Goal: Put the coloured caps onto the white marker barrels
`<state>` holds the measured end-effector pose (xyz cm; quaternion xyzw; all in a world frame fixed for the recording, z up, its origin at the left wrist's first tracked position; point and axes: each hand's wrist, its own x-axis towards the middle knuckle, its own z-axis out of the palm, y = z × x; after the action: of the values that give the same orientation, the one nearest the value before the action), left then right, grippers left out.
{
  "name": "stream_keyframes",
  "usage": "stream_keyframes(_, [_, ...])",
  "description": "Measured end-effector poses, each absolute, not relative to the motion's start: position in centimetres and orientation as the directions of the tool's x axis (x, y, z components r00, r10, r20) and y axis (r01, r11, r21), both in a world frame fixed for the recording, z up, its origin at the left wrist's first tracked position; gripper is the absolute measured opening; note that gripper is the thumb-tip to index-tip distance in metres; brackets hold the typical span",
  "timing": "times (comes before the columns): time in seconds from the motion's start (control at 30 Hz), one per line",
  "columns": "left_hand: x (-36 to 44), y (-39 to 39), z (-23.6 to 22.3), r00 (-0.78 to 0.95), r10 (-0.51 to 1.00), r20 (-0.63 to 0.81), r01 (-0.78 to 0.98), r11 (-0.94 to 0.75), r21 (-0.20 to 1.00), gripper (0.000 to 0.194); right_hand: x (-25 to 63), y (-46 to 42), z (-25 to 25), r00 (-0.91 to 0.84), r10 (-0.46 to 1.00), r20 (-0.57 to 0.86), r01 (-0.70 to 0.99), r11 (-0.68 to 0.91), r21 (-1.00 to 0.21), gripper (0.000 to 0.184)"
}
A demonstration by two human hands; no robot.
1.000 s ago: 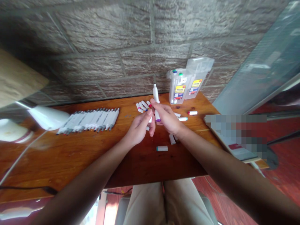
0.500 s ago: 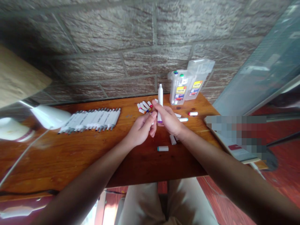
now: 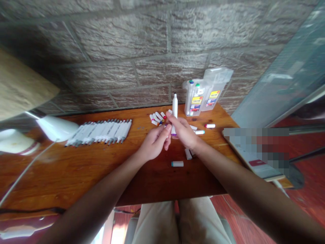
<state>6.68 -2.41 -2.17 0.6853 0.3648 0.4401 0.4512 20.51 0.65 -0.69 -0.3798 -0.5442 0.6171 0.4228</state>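
My right hand (image 3: 185,132) is closed round a white marker (image 3: 175,105), which stands upright with a dark tip at the top and a purple end at the bottom. Close beside it, my left hand (image 3: 157,139) pinches a small white piece with a hint of purple, seemingly a marker cap, mostly covered by the fingers. Behind the hands lie several white caps (image 3: 158,117) with coloured ends. Nearer me on the wooden table (image 3: 101,173) are a teal-ended cap (image 3: 177,164) and another white cap (image 3: 188,154), partly behind my right wrist.
A long row of white markers (image 3: 101,131) lies on the left, by a white lamp base (image 3: 54,128). Against the stone wall stands an open clear plastic case (image 3: 197,101) with a few markers inside. A red-ended cap (image 3: 210,125) and a notebook-like object (image 3: 261,164) are on the right.
The view has shifted slightly, so everything sits a little lower and further right. Both hands keep almost the same pose and hold.
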Motion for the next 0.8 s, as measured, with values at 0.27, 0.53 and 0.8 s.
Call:
stream_keyframes(0.27, [6.66, -2.61, -2.01, 0.335, 0.907, 0.257, 0.136, -0.316, 0.939, 0.055, 20.58, 0.47, -0.21, -0.395, 0.917, 0.057, -0.119, 0.010, -0.993, 0.062])
stream_keyframes(0.53, [6.80, -2.70, -1.91, 0.335, 0.902, 0.273, 0.168, -0.342, 0.924, 0.057, 20.68, 0.50, -0.30, -0.373, 0.925, 0.064, -0.090, 0.032, -0.995, 0.064])
stream_keyframes(0.8, [6.77, -2.86, -1.97, 0.321, 0.906, 0.277, 0.166, -0.341, 0.925, 0.055, 20.77, 0.39, -0.32, -0.384, 0.918, 0.095, -0.094, 0.063, -0.994, 0.060])
